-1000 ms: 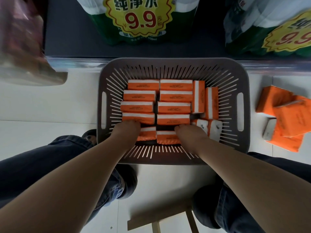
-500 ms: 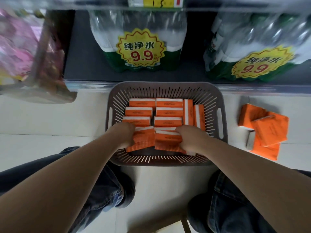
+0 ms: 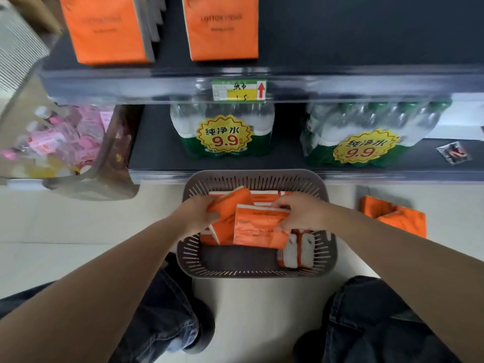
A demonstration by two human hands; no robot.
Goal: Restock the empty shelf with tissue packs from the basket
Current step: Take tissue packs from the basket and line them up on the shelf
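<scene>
Before you, the lower shelf (image 3: 157, 155) carries a centre water pack (image 3: 222, 121) and a right water pack (image 3: 372, 121), well apart, each shrink-wrapped and bearing a yellow 9.9 sticker (image 3: 225, 137). A small dark wrapper (image 3: 454, 152) lies at the far right of the same board. A price tag (image 3: 238, 89) with a red arrow sits on the rail above the centre pack. At your left stands a clear bin (image 3: 116, 153) of pink goods. The floor (image 3: 65, 231) is pale tile.

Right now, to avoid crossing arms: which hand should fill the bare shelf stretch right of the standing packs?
Probably right: the right hand grips its tissue pack on that side; the left hand would reach across.
</scene>
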